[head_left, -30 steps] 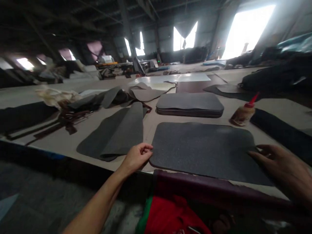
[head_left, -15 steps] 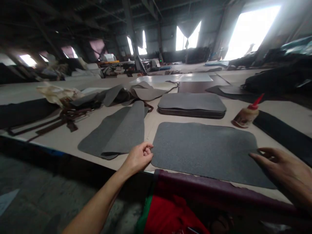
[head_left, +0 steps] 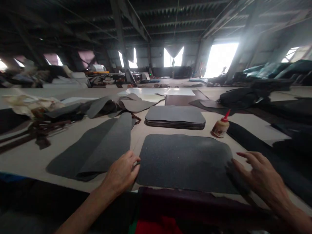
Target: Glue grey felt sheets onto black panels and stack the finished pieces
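A dark grey sheet (head_left: 185,162) with rounded corners, perhaps leather or felt, lies flat on the table. At its left edge is my left hand (head_left: 123,170), fingers curled and thumb close to the forefinger. Whether anything is pinched there I cannot make out. My right hand (head_left: 260,177) hovers by the right edge, its fingers apart and holding nothing, a shadow below it. Behind the sheet sits a stack of similar grey pieces (head_left: 175,113). A squeeze bottle (head_left: 220,126) with a red pointed nozzle stands to the right of the stack. More grey pieces (head_left: 104,146) lie left, one folded over.
Brown strips (head_left: 44,136) and a crumpled cream cloth (head_left: 29,100) lie on the left of the table (head_left: 151,131). Dark material (head_left: 255,152) covers part of the right side. Maroon material (head_left: 182,201) hangs along the front edge.
My view has swung right and tilted up, so things on the table appear further left. My right hand has opened its fingers and come away from the sheet's right edge. The left stays by its edge.
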The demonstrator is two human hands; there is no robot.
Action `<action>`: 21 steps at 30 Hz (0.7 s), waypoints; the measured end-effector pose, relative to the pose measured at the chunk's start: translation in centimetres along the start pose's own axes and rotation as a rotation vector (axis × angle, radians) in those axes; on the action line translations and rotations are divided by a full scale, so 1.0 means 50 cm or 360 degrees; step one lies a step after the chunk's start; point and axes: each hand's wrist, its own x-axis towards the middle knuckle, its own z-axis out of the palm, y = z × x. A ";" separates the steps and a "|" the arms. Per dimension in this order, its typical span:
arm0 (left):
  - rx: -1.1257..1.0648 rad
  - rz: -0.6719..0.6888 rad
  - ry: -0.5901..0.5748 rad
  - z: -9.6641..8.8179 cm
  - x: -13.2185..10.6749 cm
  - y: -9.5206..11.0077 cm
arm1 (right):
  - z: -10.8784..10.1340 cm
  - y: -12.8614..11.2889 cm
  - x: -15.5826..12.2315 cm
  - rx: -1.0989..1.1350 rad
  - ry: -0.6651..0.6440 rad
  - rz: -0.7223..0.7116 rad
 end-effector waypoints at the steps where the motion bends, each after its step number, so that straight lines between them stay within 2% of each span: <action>1: 0.0001 0.0068 0.0053 -0.006 0.012 0.016 | 0.000 -0.015 0.001 0.0031 0.0038 -0.0146; 4: -0.0113 0.0432 0.0090 0.002 0.061 0.070 | 0.015 -0.068 0.001 0.0136 -0.0115 -0.0430; 6: -0.0143 0.0666 0.0034 0.028 0.095 0.098 | 0.036 -0.096 -0.005 0.0099 -0.0289 -0.0472; 7: -0.0119 0.0707 -0.0009 0.046 0.110 0.105 | 0.047 -0.104 -0.010 0.0045 -0.0361 -0.0492; 11: 0.0058 0.0489 -0.0202 0.116 0.140 0.090 | 0.087 -0.107 -0.034 -0.0230 -0.0518 -0.0504; 13: 0.0089 0.0416 -0.0214 0.136 0.142 0.072 | 0.096 -0.102 -0.042 -0.0316 -0.0543 -0.0461; 18: 0.0119 0.0395 -0.0177 0.137 0.135 0.060 | 0.098 -0.106 -0.047 -0.0335 -0.0485 -0.0415; 21: 0.0159 0.0376 -0.0207 0.134 0.135 0.064 | 0.088 -0.115 -0.037 -0.0342 -0.0550 -0.0356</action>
